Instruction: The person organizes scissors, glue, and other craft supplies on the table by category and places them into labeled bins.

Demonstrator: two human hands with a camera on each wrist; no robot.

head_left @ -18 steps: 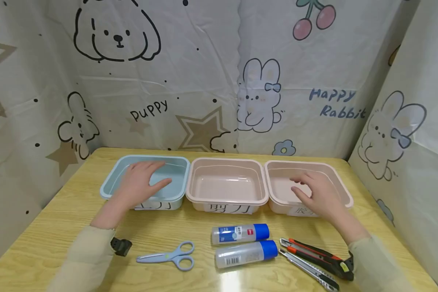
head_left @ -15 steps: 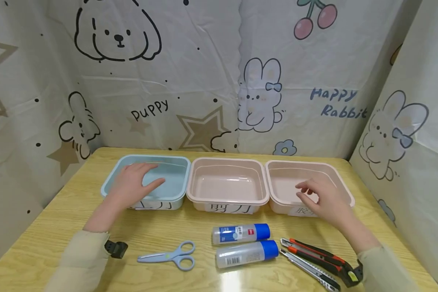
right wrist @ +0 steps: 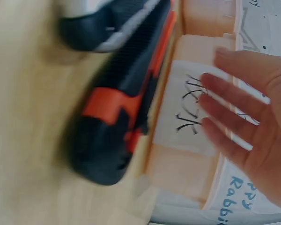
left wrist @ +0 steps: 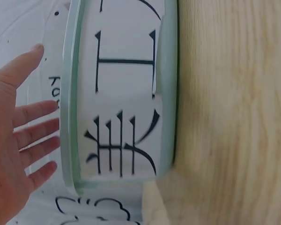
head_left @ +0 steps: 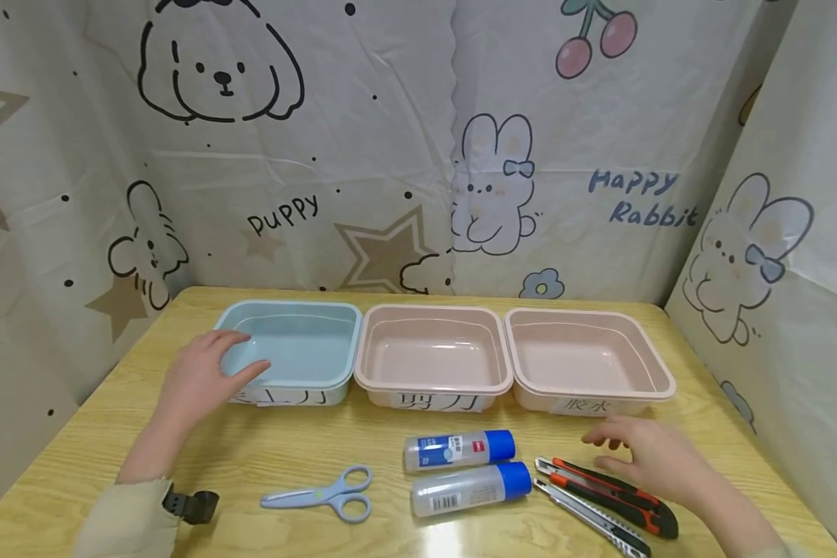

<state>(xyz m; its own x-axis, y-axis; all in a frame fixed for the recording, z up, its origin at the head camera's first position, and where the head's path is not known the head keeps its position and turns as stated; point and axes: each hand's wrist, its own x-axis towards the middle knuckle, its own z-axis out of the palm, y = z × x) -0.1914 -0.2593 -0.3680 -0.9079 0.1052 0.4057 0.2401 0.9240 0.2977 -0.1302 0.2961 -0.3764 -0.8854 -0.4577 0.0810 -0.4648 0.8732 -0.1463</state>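
Over the left end of the blue bin (head_left: 293, 385) my left hand (head_left: 198, 380) hovers with spread fingers and holds nothing. In the left wrist view the bin's white label (left wrist: 126, 61) shows large black characters. My right hand (head_left: 659, 461), empty and with loosely bent fingers, is above the table just behind the utility knives. One knife is black and orange (head_left: 621, 496); a silver utility knife (head_left: 586, 515) lies beside it. Two glue bottles (head_left: 460, 451) with blue caps lie to their left. Blue scissors (head_left: 328, 494) lie further left.
A pink middle bin (head_left: 434, 387) and a pink right bin (head_left: 593, 391), both labelled, stand in a row with the blue one. Behind them hangs a printed cloth (head_left: 363, 155). The wooden table (head_left: 363, 434) carries everything.
My left hand has moved left and toward me, from over the blue bin's middle to its left end. My right hand has drawn back from the right bin to near the knives.
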